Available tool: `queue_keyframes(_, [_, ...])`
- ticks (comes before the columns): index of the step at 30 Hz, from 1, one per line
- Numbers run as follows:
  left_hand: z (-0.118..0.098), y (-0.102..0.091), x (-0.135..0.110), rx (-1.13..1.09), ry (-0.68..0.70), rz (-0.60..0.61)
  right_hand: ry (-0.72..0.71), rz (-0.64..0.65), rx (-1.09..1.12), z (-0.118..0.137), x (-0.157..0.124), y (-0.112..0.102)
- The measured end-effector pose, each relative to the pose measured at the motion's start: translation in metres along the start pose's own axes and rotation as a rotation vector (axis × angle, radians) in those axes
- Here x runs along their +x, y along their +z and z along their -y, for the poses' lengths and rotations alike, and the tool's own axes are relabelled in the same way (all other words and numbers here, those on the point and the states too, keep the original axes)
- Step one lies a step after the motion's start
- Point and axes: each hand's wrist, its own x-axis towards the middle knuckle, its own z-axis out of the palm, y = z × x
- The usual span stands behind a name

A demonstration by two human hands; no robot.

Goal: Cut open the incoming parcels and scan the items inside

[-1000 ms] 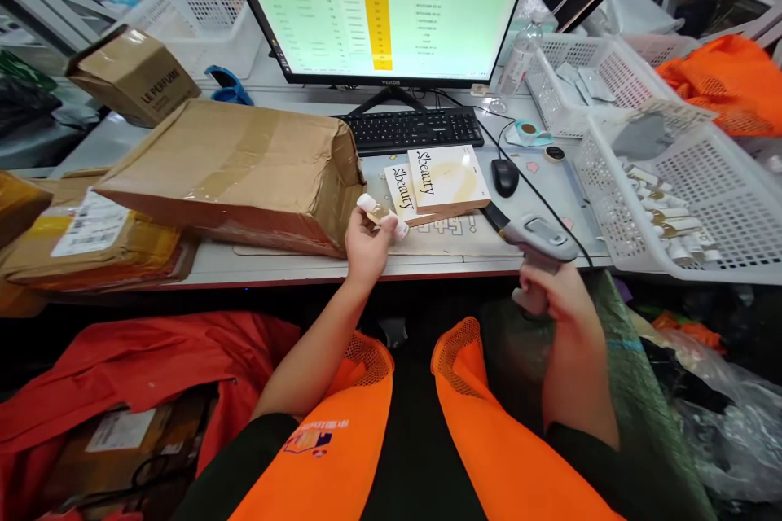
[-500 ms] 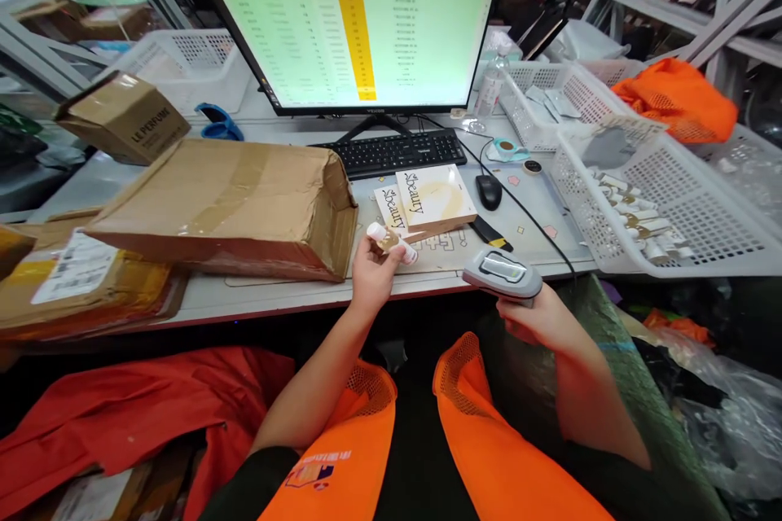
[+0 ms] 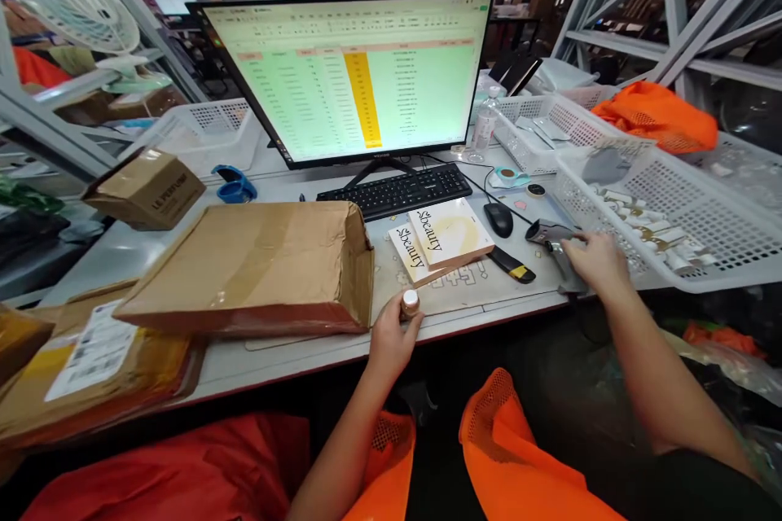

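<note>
My left hand (image 3: pixel 393 338) pinches a small bottle (image 3: pixel 410 303) with a white cap, held upright at the desk's front edge. Just beyond it lie two flat "beauty" boxes (image 3: pixel 455 234), one overlapping the other. On the right, my right hand (image 3: pixel 599 264) has its fingers closed on a grey barcode scanner (image 3: pixel 553 236), beside the white basket (image 3: pixel 690 281) of small white-capped bottles (image 3: pixel 656 232). Part of the scanner's handle is hidden by my fingers. A black and yellow cutter (image 3: pixel 513 266) rests between the boxes and the scanner.
A large cardboard box (image 3: pixel 257 269) fills the desk's left side, with a taped parcel (image 3: pixel 91 350) by it. Behind stand a monitor (image 3: pixel 360 81), a keyboard (image 3: pixel 397 191) and a mouse (image 3: pixel 499 219). Another white basket (image 3: pixel 538 118) and a plastic bottle (image 3: pixel 485 120) are at the back right.
My right hand has moved right with the scanner, from the desk's front to beside the basket. In my left hand the bottle has turned from lying sideways to upright. The view has tilted up.
</note>
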Motion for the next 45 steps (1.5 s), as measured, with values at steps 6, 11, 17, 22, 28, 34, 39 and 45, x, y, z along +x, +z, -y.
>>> queue_keyframes(6, [0.008,0.004,-0.002,0.108,0.091,-0.008,-0.449,0.232,-0.177,0.134,0.062,0.075])
queue_keyframes(11, [0.005,0.001,-0.004,0.185,0.167,-0.045,-0.573,0.441,-0.319,0.2,0.135,0.135])
queue_keyframes(17, [-0.001,0.001,-0.004,0.255,0.231,-0.103,-0.639,0.565,-0.507,0.216,0.15,0.163])
queue_keyframes(22, [-0.006,0.002,-0.002,0.29,0.259,-0.12,-0.662,0.545,-0.588,0.226,0.149,0.176])
queue_keyframes(28, [-0.007,0.003,-0.002,0.336,0.281,-0.125,-0.661,0.589,-0.638,0.235,0.143,0.18])
queue_keyframes(34, [-0.006,0.005,-0.003,0.361,0.294,-0.127,-0.64,0.616,-0.569,0.223,0.144,0.167])
queue_keyframes(39, [-0.005,0.006,-0.003,0.381,0.32,-0.133,-0.606,0.582,-0.506,0.2,0.159,0.154])
queue_keyframes(45, [-0.004,0.008,-0.005,0.383,0.315,-0.138,-0.634,0.556,-0.437,0.189,0.17,0.154])
